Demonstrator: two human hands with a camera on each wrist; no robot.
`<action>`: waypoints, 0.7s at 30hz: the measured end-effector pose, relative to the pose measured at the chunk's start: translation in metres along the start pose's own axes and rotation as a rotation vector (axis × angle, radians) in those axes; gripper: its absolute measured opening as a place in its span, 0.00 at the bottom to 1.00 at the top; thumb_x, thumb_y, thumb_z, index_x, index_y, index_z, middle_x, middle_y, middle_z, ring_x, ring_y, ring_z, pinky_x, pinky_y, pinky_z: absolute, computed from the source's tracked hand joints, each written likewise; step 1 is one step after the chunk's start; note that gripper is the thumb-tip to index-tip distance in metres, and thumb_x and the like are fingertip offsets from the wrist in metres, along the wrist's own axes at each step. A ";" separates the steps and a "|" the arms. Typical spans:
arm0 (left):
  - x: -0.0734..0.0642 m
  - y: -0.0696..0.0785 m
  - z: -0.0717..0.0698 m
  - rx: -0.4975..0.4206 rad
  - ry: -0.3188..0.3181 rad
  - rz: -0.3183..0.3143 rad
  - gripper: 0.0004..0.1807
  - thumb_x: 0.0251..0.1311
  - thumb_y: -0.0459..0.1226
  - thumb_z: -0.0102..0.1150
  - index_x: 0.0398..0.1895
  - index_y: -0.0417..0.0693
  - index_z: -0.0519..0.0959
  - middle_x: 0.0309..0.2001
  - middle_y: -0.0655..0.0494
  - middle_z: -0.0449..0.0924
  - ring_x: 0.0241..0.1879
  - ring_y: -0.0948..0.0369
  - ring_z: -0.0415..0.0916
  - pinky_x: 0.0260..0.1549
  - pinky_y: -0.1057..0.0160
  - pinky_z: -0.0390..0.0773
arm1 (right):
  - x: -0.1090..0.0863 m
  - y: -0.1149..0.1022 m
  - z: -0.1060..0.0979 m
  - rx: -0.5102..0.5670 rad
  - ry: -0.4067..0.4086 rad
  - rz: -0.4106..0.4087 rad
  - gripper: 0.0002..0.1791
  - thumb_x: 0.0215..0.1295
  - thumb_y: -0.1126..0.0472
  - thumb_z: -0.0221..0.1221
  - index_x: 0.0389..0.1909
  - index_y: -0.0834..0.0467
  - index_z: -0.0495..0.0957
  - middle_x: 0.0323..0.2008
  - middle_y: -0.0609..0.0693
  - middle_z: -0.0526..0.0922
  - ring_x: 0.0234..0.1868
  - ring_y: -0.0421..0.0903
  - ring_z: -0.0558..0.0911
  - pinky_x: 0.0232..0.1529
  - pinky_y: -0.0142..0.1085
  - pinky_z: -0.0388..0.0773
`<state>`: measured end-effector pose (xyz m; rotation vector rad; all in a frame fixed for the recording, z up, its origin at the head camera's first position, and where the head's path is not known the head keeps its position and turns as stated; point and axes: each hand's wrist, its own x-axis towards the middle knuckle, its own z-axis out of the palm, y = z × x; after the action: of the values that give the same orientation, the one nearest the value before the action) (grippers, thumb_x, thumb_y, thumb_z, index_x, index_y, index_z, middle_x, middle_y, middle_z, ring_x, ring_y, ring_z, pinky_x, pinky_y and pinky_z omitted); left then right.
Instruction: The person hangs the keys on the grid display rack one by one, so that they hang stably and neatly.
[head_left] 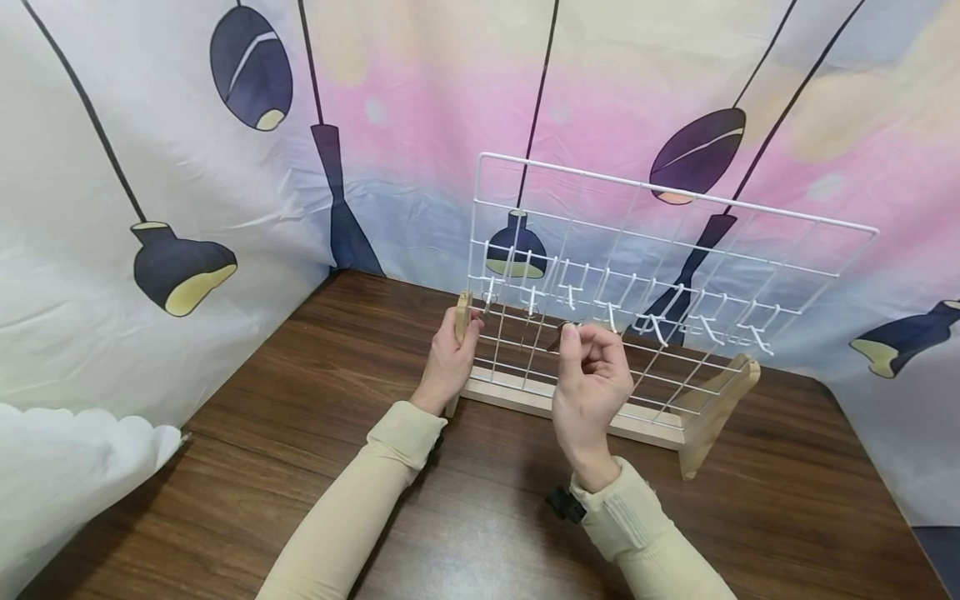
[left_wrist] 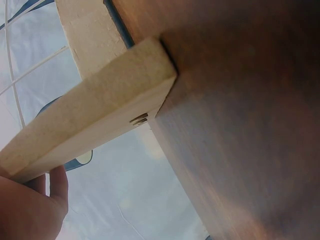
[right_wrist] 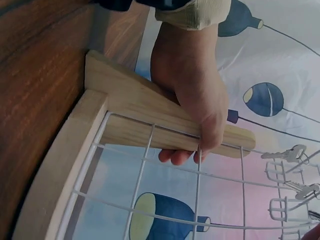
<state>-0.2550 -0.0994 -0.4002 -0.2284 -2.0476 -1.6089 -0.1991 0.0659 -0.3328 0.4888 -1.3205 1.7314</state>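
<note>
A white wire grid rack (head_left: 678, 193) stands on a wooden base, with a row of white hooks (head_left: 611, 317) across its middle. My left hand (head_left: 450, 354) grips the rack's left wooden side (left_wrist: 95, 105), thumb in front and fingers behind. Keys (right_wrist: 298, 151) hang by rings from hooks near that side, as the right wrist view shows. With thumb and index finger, my right hand (head_left: 592, 387) pinches a small key by the third hook from the left. That key is mostly hidden behind the fingers.
The rack's right wooden side (head_left: 720, 417) stands on the brown wood-grain table (head_left: 480, 525). Behind hangs a cloth backdrop (head_left: 427, 125) printed with lamps. A white scalloped cloth (head_left: 75, 475) hangs at the left edge.
</note>
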 end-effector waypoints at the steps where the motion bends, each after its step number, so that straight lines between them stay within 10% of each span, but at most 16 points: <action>1: 0.000 0.000 0.000 0.003 0.000 0.002 0.12 0.73 0.37 0.48 0.53 0.39 0.72 0.44 0.42 0.81 0.44 0.48 0.78 0.43 0.52 0.72 | 0.000 0.000 0.000 -0.003 -0.007 -0.010 0.09 0.63 0.70 0.61 0.32 0.74 0.74 0.15 0.46 0.67 0.16 0.36 0.63 0.19 0.27 0.58; 21: 0.000 -0.001 -0.001 0.033 -0.001 0.035 0.11 0.73 0.37 0.46 0.51 0.42 0.72 0.41 0.47 0.80 0.41 0.53 0.77 0.40 0.57 0.72 | 0.007 -0.002 0.008 -0.122 -0.082 -0.021 0.04 0.63 0.72 0.61 0.34 0.71 0.76 0.16 0.49 0.65 0.17 0.37 0.62 0.20 0.29 0.57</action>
<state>-0.2551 -0.1009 -0.4003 -0.2517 -2.0581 -1.5530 -0.2026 0.0614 -0.3231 0.5068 -1.4640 1.6177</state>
